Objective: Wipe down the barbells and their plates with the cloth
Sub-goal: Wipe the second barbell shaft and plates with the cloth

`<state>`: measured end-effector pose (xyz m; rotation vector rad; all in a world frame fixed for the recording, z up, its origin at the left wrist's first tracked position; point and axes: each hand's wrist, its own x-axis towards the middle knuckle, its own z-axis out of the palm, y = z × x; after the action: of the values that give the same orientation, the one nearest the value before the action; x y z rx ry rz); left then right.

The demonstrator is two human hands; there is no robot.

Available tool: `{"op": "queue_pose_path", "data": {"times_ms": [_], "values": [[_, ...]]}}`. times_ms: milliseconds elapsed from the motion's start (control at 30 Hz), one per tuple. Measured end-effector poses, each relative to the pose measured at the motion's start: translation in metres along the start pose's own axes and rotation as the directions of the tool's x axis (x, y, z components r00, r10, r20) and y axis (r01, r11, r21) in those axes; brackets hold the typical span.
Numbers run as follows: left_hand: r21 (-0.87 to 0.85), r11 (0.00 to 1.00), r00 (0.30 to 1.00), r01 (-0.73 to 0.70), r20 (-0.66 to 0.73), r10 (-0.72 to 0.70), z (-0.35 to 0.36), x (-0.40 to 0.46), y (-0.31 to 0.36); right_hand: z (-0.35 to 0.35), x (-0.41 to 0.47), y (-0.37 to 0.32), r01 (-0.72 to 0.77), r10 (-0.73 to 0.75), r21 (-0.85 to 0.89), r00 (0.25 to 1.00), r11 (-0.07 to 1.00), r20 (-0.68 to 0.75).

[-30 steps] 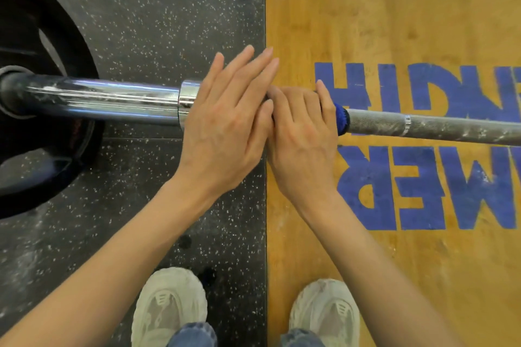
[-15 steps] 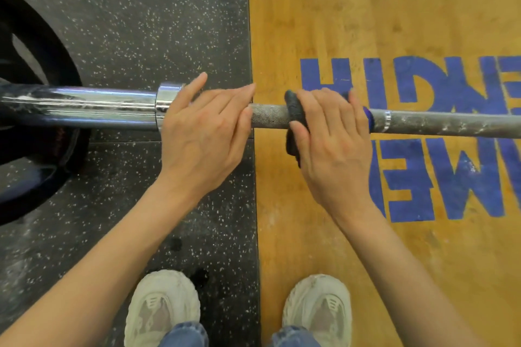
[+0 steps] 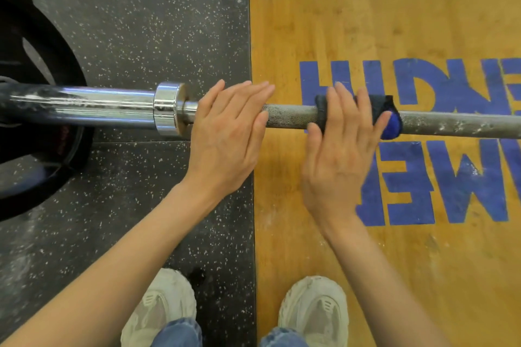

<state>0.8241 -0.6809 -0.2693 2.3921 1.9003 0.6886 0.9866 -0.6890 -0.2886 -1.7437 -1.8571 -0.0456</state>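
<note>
My right hand (image 3: 338, 158) wraps the cloth (image 3: 366, 110) round the bar (image 3: 290, 118), mid-wipe; my left hand (image 3: 225, 135) rests flat, fingers straight; next, I judge, slide rightward over the chalky stretch.

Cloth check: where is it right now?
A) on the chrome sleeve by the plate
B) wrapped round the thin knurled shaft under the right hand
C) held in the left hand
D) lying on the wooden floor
B: the dark cloth wraps the barbell shaft beneath the right hand; the left hand rests flat on the bar without it.
</note>
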Motion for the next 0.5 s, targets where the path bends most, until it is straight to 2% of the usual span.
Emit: {"op": "queue_pose_path", "data": {"times_ms": [67, 167, 200, 267, 367, 433, 500], "values": [[0.001, 1.000, 1.000, 0.016, -0.021, -0.016, 0.003, 0.001, 0.002, 0.009, -0.001, -0.022, 0.052, -0.053, 0.063, 0.998, 0.997, 0.020], [0.011, 0.999, 0.999, 0.034, -0.036, -0.033, 0.005, 0.002, 0.001, 0.006, 0.003, -0.002, 0.259, -0.262, 0.057, 0.964, 0.964, 0.050], [0.016, 0.999, 0.999, 0.038, -0.039, -0.038, 0.005, 0.003, 0.000, 0.003, 0.003, 0.012, 0.260, -0.261, 0.026, 0.964, 0.965, 0.044], [0.023, 0.999, 0.998, 0.039, -0.043, -0.038, 0.006, 0.004, 0.000, -0.003, 0.002, 0.031, 0.154, -0.154, -0.022, 0.988, 0.988, 0.009], [0.038, 0.999, 0.998, 0.033, -0.048, -0.031, 0.008, 0.008, 0.001, 0.007, 0.001, 0.009, 0.012, -0.009, 0.055, 0.999, 0.998, -0.051], [0.050, 0.998, 0.998, 0.033, -0.055, -0.030, 0.009, 0.010, 0.000, 0.014, 0.002, -0.008, 0.071, -0.068, 0.111, 0.997, 0.991, -0.035], [0.069, 0.997, 0.998, 0.032, -0.052, -0.029, 0.009, 0.013, -0.001, 0.016, 0.005, -0.001, 0.218, -0.219, 0.092, 0.976, 0.971, -0.006]]}}
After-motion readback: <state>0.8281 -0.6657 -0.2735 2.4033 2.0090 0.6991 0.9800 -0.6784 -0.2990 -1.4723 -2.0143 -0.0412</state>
